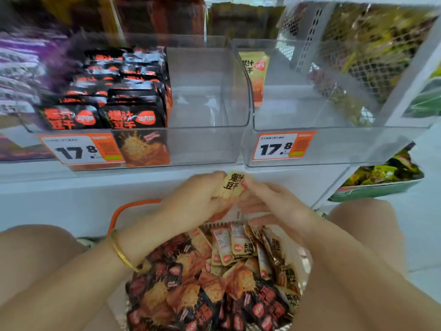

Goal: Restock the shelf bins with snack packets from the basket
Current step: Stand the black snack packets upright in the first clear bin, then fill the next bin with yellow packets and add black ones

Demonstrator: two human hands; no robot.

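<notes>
Two clear bins sit on the shelf, and neither is full. In the left bin point(205, 144), black packets point(114, 96) fill the left half in rows while the right half stands bare. The right bin point(334, 144) holds only a yellow packet or two point(256, 75) upright against its far-left wall. The basket point(117, 218), near the person and between the knees, is heaped with mixed black and yellow packets point(214, 278), so I judge the restocking early to midway, with most of the work left.

Both hands meet just above the basket's far edge, below the shelf lip. The left hand point(191, 194) and the right hand point(269, 201) together pinch a yellow packet point(232, 185), perhaps a small stack of them. The blur hides how many.

As for room, the bins' front walls rise above the shelf edge, so a packet has to go up and over them. The right bin is wide open inside; a mesh divider point(358, 44) closes off its right side. The rounded wall between the two bins is the edge to mind – the bare half of the left bin lies just beside it.
</notes>
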